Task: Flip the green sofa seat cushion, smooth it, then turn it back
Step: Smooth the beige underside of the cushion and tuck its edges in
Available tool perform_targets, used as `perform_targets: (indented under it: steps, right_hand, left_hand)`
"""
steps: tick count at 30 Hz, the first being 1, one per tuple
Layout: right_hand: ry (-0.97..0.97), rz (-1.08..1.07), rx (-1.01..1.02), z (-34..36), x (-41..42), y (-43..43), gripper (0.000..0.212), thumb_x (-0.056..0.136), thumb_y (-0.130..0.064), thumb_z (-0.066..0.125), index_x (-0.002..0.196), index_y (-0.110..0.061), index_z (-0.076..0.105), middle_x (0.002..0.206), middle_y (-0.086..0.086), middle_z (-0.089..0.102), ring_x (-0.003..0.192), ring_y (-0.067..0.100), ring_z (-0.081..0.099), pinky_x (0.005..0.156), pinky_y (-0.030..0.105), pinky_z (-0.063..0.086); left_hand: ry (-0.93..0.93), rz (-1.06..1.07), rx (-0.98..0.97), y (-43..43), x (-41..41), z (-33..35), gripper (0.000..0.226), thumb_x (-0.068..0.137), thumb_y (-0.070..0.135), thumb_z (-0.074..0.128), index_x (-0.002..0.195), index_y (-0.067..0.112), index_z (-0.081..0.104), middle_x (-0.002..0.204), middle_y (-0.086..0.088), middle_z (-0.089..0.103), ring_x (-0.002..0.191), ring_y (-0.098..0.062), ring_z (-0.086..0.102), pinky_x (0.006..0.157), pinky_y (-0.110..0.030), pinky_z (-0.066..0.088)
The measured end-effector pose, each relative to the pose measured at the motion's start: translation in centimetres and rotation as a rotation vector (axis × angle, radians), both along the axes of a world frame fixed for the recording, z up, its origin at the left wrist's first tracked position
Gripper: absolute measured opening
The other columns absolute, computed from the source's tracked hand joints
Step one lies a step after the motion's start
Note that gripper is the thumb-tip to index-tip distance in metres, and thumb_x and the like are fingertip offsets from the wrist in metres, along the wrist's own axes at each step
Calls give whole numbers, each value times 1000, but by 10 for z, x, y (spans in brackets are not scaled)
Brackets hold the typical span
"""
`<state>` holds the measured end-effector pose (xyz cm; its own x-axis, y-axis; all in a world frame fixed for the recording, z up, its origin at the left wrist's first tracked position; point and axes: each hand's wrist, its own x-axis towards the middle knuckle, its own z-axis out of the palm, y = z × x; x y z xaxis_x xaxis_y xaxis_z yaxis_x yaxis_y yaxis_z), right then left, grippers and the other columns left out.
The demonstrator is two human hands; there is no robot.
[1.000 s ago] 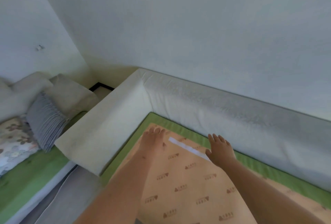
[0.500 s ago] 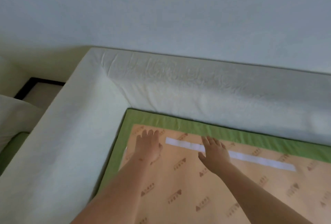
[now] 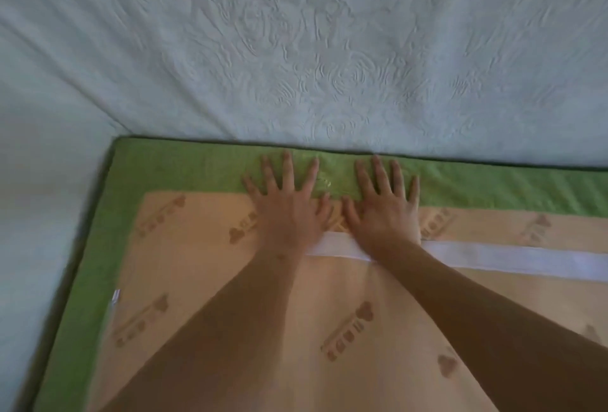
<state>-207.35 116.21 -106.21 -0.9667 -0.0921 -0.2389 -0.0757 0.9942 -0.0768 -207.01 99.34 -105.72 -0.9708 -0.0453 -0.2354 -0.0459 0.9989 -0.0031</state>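
The green sofa seat cushion [image 3: 184, 165] lies flat with its underside up: a tan printed panel framed by a green border, crossed by a white strip [image 3: 513, 258]. My left hand [image 3: 289, 204] and my right hand [image 3: 385, 207] lie side by side, palms down, fingers spread and straight. Their fingertips rest on the green border near the cushion's far edge, and the palms press on the tan panel. Both forearms cover much of the panel's middle.
The white quilted sofa backrest [image 3: 329, 49] rises right behind the cushion's far edge. The white armrest [image 3: 42, 197] runs along the cushion's left side. A small white tag [image 3: 115, 296] sits at the left seam.
My view has dropped and come much closer to the cushion. Both hands have slid forward from the tan panel onto the green border, and have come nearer to each other.
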Motion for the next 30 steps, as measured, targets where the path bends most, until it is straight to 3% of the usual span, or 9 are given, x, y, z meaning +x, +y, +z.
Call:
perform_targets:
  steps: [6,11,14,18,21,22,24,27,30]
  right_hand:
    - [2,-11,-53,4,-23,1,73,94,-63,18,159,-33,3,167,-3,-7,153,26,-11,121,59,-2]
    - [-97,2,-34,5,-26,-1,74,95,-63,18,158,-33,-3,165,-3,-16,152,26,-15,120,60,-5]
    - [-301,43,10,41,-15,6,75,97,-67,16,158,-30,-7,165,0,-17,152,29,-14,120,61,-2]
    - [-348,71,-14,133,58,12,78,97,-68,11,158,-25,-11,166,2,-13,153,29,-11,122,56,-3]
    - [-301,64,-21,206,107,23,100,75,-80,-21,158,-26,-11,166,2,-11,153,27,-9,122,55,-3]
    - [-277,79,-26,247,123,26,115,60,-81,-36,158,-26,-10,167,2,-10,153,27,-9,122,54,-2]
    - [-229,106,-22,309,147,33,129,46,-76,-47,159,-25,-8,167,2,-8,153,26,-9,123,53,-1]
    - [-162,124,-48,404,167,40,113,63,-80,-33,159,-25,-6,167,2,-7,154,25,-7,124,51,-1]
    - [-88,160,-58,472,193,43,76,98,-66,11,159,-24,-6,167,1,-7,154,24,-7,124,50,0]
  left_hand:
    - [69,-47,25,-2,-28,2,71,91,67,13,157,41,6,167,-9,-3,150,-45,2,113,-71,4]
    - [-62,-44,-14,-3,-27,6,73,92,70,14,156,41,-3,166,-8,-12,151,-43,-4,114,-70,3]
    - [-292,-54,45,0,-13,51,76,93,75,19,156,41,-5,167,-5,-8,151,-41,0,115,-68,9]
    - [-290,-51,89,4,64,143,74,93,74,15,156,42,-5,167,-3,-1,153,-37,1,118,-62,9]
    - [-273,-24,50,1,119,215,83,82,77,2,157,41,0,167,-3,1,153,-35,4,118,-60,10]
    - [-222,-19,49,-1,140,257,79,86,74,8,157,41,6,167,-4,6,152,-36,10,117,-61,14]
    - [-104,22,85,-5,172,319,72,90,69,16,155,40,26,163,-5,23,147,-39,27,112,-67,27]
    - [-39,91,103,-15,201,400,86,82,75,5,151,36,37,158,-8,37,144,-40,34,108,-68,32]
    - [-70,87,91,-11,235,469,94,73,74,-6,158,36,8,167,-5,10,153,-33,7,119,-58,8]
